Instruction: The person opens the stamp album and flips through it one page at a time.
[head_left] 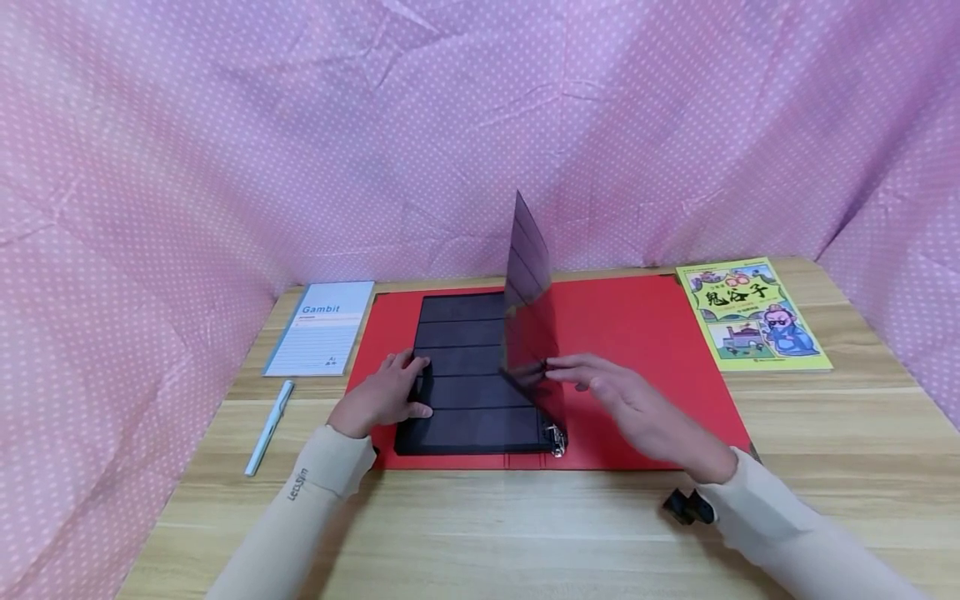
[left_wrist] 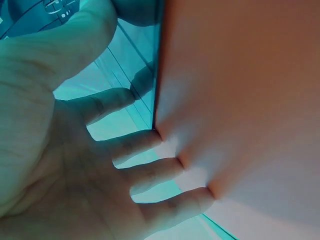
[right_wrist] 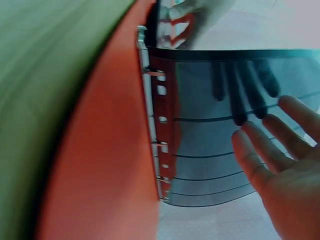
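Observation:
A red ring binder lies spread flat on the wooden table. Black pocket pages rest on its left half, and one glossy page stands upright from the metal rings. My left hand rests at the left edge of the flat pages; in the left wrist view its spread fingers touch the red cover. To the right of the raised page is my right hand, its fingers fairly straight. The right wrist view shows those fingers close to the page, with their reflection on it; contact is hard to tell.
At the back left lies a notebook marked Gambit, with a light blue pen in front of it. A yellow comic-style book is at the back right, beside the binder. Pink dotted cloth hangs behind the table.

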